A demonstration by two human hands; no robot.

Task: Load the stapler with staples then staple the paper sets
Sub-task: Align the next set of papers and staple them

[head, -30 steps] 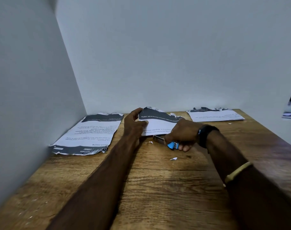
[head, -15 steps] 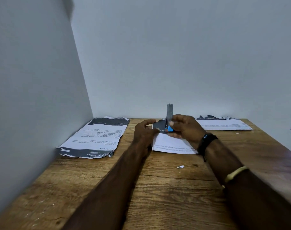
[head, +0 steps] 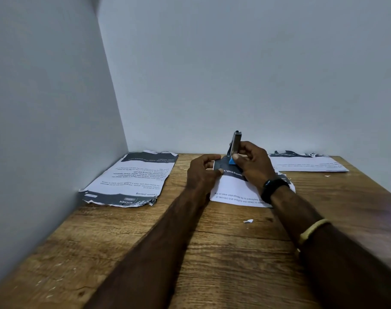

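Note:
A small stapler (head: 235,145) with a blue base and a metal top stands upright over the middle paper set (head: 234,190). My right hand (head: 252,163) grips the stapler, thumb on its blue end. My left hand (head: 202,171) pinches the left far corner of that paper set, whose dark printed band faces up. The stapler's lower part is hidden behind my right fingers, and I cannot tell whether it bites the paper.
Another paper set (head: 132,179) lies at the left by the side wall, a third paper set (head: 306,162) at the far right. A small paper scrap (head: 248,221) lies on the wooden table (head: 212,264). Walls close off the left and back.
The stapler went from lying low by the paper's near edge to standing upright at its far end. My left hand shifted onto the paper's corner. The paper set moved nearer.

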